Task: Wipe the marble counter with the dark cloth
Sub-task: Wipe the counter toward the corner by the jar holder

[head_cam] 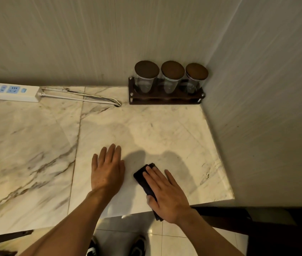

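Observation:
The marble counter (146, 130) is pale with grey-brown veins and fills the middle of the head view. A folded dark cloth (143, 179) lies near the counter's front edge, with one end hanging slightly over it. My right hand (166, 194) presses flat on the cloth, fingers spread, covering most of it. My left hand (107, 169) rests flat on the bare marble just left of the cloth, fingers together, holding nothing.
Three glass jars with brown lids stand in a dark wooden rack (166, 99) in the back right corner. A white power strip (10, 91) with its cable (83, 97) lies at the back left. Walls bound the counter behind and at right.

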### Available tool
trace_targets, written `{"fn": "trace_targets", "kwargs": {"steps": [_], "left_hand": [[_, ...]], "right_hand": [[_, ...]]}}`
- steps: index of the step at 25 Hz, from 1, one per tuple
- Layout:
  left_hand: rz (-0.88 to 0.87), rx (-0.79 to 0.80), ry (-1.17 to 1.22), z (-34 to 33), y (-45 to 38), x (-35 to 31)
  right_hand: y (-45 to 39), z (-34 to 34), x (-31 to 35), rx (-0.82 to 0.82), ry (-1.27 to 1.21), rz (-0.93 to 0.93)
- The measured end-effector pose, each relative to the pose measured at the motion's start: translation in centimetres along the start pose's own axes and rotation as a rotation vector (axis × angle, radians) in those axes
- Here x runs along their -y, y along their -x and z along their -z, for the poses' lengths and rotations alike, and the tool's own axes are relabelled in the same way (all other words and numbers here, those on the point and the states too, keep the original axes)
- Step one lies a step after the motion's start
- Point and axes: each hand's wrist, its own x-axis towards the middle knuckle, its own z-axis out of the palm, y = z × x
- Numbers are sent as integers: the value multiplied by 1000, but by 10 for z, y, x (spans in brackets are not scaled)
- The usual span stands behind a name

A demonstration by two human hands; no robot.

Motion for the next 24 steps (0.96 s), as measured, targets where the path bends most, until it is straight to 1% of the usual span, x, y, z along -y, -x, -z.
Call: {"fn": "trace_targets", "kwargs": {"steps": [3, 8, 16, 24], "left_hand": [[71, 21, 23, -7, -2, -7], [58, -3, -23, -11, 1, -7], [88, 16, -29, -11, 0, -9], [81, 27, -69, -9, -1, -10]], "right_hand": [[-13, 10, -23, 54, 45, 110], [-43, 19, -49, 96, 89, 164], [-94, 32, -78, 105, 75, 168], [-143, 47, -97, 85, 80, 110]]}}
